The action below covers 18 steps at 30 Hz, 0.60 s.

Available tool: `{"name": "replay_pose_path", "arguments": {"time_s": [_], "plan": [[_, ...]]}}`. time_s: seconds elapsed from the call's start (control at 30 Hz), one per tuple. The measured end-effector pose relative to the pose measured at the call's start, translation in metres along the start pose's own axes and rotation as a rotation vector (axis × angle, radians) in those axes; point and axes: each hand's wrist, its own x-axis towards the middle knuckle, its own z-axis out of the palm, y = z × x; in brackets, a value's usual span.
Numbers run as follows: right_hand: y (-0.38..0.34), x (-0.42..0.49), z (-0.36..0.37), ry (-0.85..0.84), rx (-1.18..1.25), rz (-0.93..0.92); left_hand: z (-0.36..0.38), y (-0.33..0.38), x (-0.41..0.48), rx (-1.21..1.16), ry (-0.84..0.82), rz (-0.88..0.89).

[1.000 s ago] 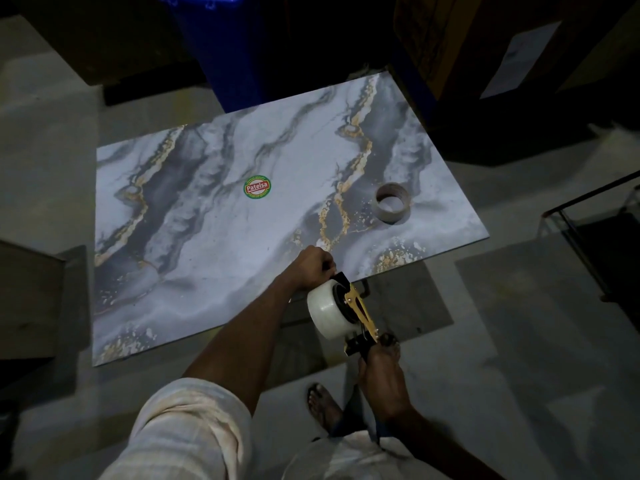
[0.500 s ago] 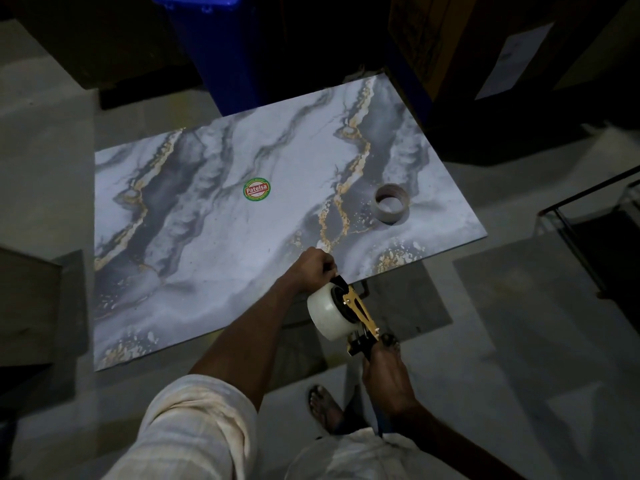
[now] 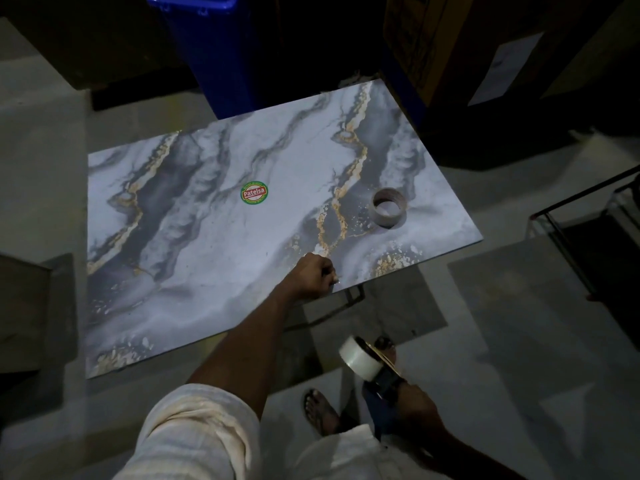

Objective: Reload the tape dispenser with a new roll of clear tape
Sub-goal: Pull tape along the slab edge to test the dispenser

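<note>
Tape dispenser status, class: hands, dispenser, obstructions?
Right hand grips tape dispenser, clear roll mounted. Left hand fisted at table edge, contents unclear. Empty core lies apart on table.

We record the left arm (image 3: 249, 341) extended forward and nearly straight, bare from a rolled pale sleeve (image 3: 194, 431) to the wrist. The left hand (image 3: 311, 277) is closed in a fist, knuckles up (whether its fingertips pinch anything, we cannot tell). The right arm (image 3: 460, 441) is held low and close to the body. The right hand (image 3: 414, 400) grips the handle of the tape dispenser (image 3: 381, 374), well apart from the left.
</note>
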Motion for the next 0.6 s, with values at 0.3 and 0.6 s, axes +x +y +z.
{"name": "replay_pose_path", "arguments": {"time_s": [0.3, 0.6], "plan": [[-0.021, -0.015, -0.036, 0.331, 0.066, 0.010, -0.009, 0.000, -0.003, -0.152, 0.025, -0.087], [-0.030, -0.053, -0.057, 0.585, 0.130, -0.114, -0.007, -0.006, -0.012, -0.165, 0.249, -0.336]]}}
